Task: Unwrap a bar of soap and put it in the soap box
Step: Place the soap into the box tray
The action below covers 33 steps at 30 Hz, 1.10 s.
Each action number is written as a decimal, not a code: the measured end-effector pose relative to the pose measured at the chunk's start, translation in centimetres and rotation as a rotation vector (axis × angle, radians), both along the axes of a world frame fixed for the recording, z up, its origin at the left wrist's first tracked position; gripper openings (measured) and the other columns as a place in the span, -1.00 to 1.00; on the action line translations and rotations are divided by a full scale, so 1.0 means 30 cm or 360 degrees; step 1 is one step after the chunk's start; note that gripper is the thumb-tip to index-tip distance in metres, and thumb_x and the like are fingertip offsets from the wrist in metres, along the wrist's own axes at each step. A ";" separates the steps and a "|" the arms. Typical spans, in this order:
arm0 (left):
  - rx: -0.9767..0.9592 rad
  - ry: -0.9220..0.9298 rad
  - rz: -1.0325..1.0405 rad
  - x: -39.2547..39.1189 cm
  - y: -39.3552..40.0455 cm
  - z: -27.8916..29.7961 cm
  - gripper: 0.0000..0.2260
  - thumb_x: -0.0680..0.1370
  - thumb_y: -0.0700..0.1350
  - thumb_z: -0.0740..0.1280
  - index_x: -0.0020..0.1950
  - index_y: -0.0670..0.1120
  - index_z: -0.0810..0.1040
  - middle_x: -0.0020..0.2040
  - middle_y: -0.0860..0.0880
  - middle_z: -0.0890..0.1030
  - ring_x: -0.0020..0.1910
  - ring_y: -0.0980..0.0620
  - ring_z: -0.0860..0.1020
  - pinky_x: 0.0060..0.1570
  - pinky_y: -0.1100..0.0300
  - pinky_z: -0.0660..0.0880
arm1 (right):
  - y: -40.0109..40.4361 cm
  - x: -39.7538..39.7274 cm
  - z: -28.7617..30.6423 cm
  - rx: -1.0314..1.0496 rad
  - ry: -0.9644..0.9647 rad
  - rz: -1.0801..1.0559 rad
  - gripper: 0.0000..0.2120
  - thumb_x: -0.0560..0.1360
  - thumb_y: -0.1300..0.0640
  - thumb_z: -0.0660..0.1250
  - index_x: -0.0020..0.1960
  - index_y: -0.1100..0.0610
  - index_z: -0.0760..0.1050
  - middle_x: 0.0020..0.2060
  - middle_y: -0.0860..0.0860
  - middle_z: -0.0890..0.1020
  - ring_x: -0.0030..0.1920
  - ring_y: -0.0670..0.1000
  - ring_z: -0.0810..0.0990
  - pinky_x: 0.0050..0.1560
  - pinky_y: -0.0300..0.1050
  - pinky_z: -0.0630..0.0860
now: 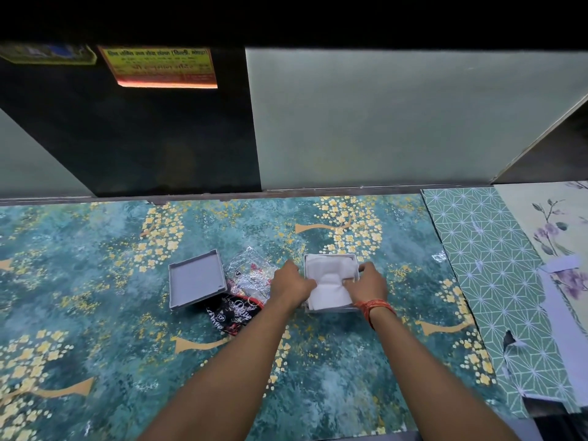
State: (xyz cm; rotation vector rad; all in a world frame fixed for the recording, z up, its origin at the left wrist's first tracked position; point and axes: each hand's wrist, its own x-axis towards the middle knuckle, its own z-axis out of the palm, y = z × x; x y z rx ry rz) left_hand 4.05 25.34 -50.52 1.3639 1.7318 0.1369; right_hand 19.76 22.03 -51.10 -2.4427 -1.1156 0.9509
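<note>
While open, soap box (331, 256) with white paper (329, 281)

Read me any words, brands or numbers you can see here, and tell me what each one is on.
Yellow notice stuck on the dark panel: several lines of print, seemingly Devanagari, too blurred to quote.
Green-edged sticker left of it: blurred, unreadable.
Black and red wrapper beside the soap box: white script lettering, crumpled, not legible.
Clear foil wrapper: small dark marks, too small to read.
No readable text anywhere else.

lid (196, 279) left | wrappers (246, 286) middle | soap box (331, 259) right, holding tissue (329, 281) | all on table (95, 313)
</note>
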 end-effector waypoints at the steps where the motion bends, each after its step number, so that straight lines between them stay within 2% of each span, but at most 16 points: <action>1: 0.0022 -0.0008 -0.0014 -0.005 0.003 -0.004 -0.46 0.42 -0.02 0.46 0.32 -0.15 0.40 0.21 -0.17 0.57 0.12 -0.19 0.57 -0.10 0.10 0.45 | -0.005 -0.003 0.005 0.0058 -0.0031 0.0022 -0.60 0.42 0.12 0.42 0.20 0.20 0.42 0.11 0.21 0.59 0.08 0.24 0.57 0.01 0.02 0.53; 3: 0.0192 -0.0009 -0.0074 -0.014 -0.006 -0.005 -0.40 0.40 0.00 0.48 0.36 -0.13 0.34 0.24 -0.16 0.51 0.12 -0.18 0.56 -0.06 0.08 0.47 | -0.025 -0.007 0.024 0.0246 -0.0180 0.0117 -0.59 0.43 0.14 0.42 0.24 0.18 0.43 0.15 0.18 0.54 0.15 0.23 0.50 0.13 0.06 0.48; 5: 0.0501 -0.0009 -0.0155 -0.025 -0.035 -0.002 -0.48 0.42 0.01 0.47 0.28 -0.11 0.37 0.22 -0.10 0.43 0.11 -0.13 0.52 -0.04 0.11 0.44 | -0.037 -0.012 0.048 0.0458 -0.0325 0.0291 -0.68 0.45 0.21 0.39 0.19 0.16 0.48 0.12 0.14 0.51 0.16 0.20 0.46 0.14 0.02 0.44; 6: 0.0684 -0.0006 -0.0220 -0.029 -0.052 -0.001 -0.56 0.43 -0.01 0.46 0.23 -0.09 0.40 0.20 -0.08 0.40 0.10 -0.11 0.51 -0.03 0.13 0.43 | -0.036 -0.019 0.061 0.0486 -0.0353 0.0445 -0.71 0.45 0.23 0.38 0.17 0.15 0.50 0.11 0.13 0.52 0.16 0.19 0.46 0.14 0.00 0.44; 8: 0.0842 0.0087 -0.0445 -0.032 -0.069 0.004 -0.64 0.46 -0.05 0.42 0.22 -0.06 0.45 0.24 -0.08 0.36 0.15 -0.12 0.46 0.05 0.05 0.48 | -0.017 -0.039 0.073 0.0279 -0.0390 0.0855 -0.63 0.47 0.23 0.35 0.27 0.13 0.47 0.19 0.12 0.49 0.23 0.18 0.44 0.22 0.01 0.43; 10: 0.0659 0.0290 -0.0685 -0.023 -0.069 0.001 -0.54 0.50 -0.04 0.37 0.39 0.00 0.39 0.39 -0.13 0.24 0.27 -0.19 0.38 0.15 -0.05 0.50 | 0.012 -0.057 0.069 -0.0026 -0.0457 0.1128 -0.47 0.48 0.21 0.33 0.42 0.08 0.33 0.33 0.15 0.38 0.32 0.22 0.35 0.26 0.09 0.45; 12: 0.0423 0.0404 -0.0758 -0.016 -0.054 -0.008 -0.45 0.54 -0.04 0.33 0.51 0.04 0.27 0.47 -0.20 0.16 0.30 -0.27 0.41 0.20 -0.08 0.48 | 0.032 -0.075 0.054 -0.0197 -0.0496 0.1203 -0.41 0.48 0.19 0.33 0.47 0.04 0.25 0.42 0.16 0.26 0.38 0.26 0.28 0.24 0.14 0.48; 14: 0.0272 0.0406 -0.0784 -0.011 -0.041 -0.027 -0.44 0.57 -0.05 0.28 0.55 0.06 0.19 0.45 -0.27 0.19 0.22 -0.33 0.51 0.19 -0.10 0.49 | 0.037 -0.094 0.036 -0.0269 -0.0565 0.1236 -0.42 0.50 0.17 0.32 0.48 0.00 0.24 0.45 0.16 0.20 0.40 0.27 0.25 0.22 0.14 0.49; 16: 0.0165 0.0352 -0.0790 -0.007 -0.039 -0.039 -0.44 0.60 -0.07 0.24 0.57 0.05 0.14 0.39 -0.31 0.31 0.18 -0.36 0.54 0.16 -0.13 0.49 | 0.036 -0.108 0.023 -0.0300 -0.0648 0.1246 -0.43 0.51 0.18 0.31 0.48 -0.01 0.24 0.46 0.18 0.16 0.40 0.29 0.24 0.23 0.12 0.48; 18: 0.0171 0.0342 -0.0804 -0.008 -0.043 -0.032 -0.43 0.61 -0.13 0.21 0.59 0.02 0.10 0.29 -0.31 0.47 0.17 -0.33 0.55 0.11 -0.11 0.50 | 0.032 -0.117 0.025 -0.0292 -0.0660 0.1235 -0.43 0.52 0.19 0.30 0.48 -0.02 0.24 0.48 0.19 0.14 0.41 0.30 0.23 0.24 0.12 0.47; 20: 0.0201 0.0423 -0.0846 -0.024 -0.063 -0.023 -0.41 0.60 -0.18 0.20 0.60 -0.03 0.06 0.23 -0.28 0.55 0.17 -0.29 0.56 0.08 -0.09 0.51 | 0.014 -0.135 0.025 -0.0301 -0.0623 0.1270 -0.43 0.51 0.19 0.30 0.48 -0.02 0.24 0.48 0.20 0.14 0.41 0.31 0.22 0.23 0.14 0.48; 24: 0.0140 0.0572 -0.0909 -0.095 -0.127 -0.029 -0.36 0.57 -0.20 0.24 0.60 -0.07 0.04 0.23 -0.25 0.55 0.17 -0.26 0.57 0.06 -0.08 0.51 | -0.059 -0.209 0.015 -0.0290 -0.0611 0.1376 -0.45 0.52 0.21 0.29 0.47 0.00 0.24 0.48 0.23 0.14 0.42 0.34 0.21 0.14 0.17 0.52; 29: 0.0046 0.0479 -0.0908 -0.132 -0.105 -0.026 -0.32 0.51 -0.17 0.33 0.57 -0.06 0.10 0.20 -0.24 0.56 0.14 -0.24 0.58 0.00 -0.03 0.52 | -0.051 -0.248 0.027 -0.0313 -0.0611 0.1338 -0.40 0.53 0.21 0.27 0.50 -0.06 0.18 0.48 0.21 0.12 0.44 0.34 0.17 0.17 0.15 0.50; 33: 0.0058 0.0459 -0.0846 -0.120 -0.121 -0.023 -0.35 0.50 -0.17 0.35 0.53 -0.04 0.13 0.25 -0.28 0.48 0.17 -0.30 0.56 0.06 -0.11 0.54 | -0.053 -0.253 0.027 -0.0322 -0.0631 0.1317 -0.37 0.52 0.17 0.30 0.51 -0.07 0.14 0.46 0.22 0.15 0.41 0.34 0.19 0.15 0.12 0.51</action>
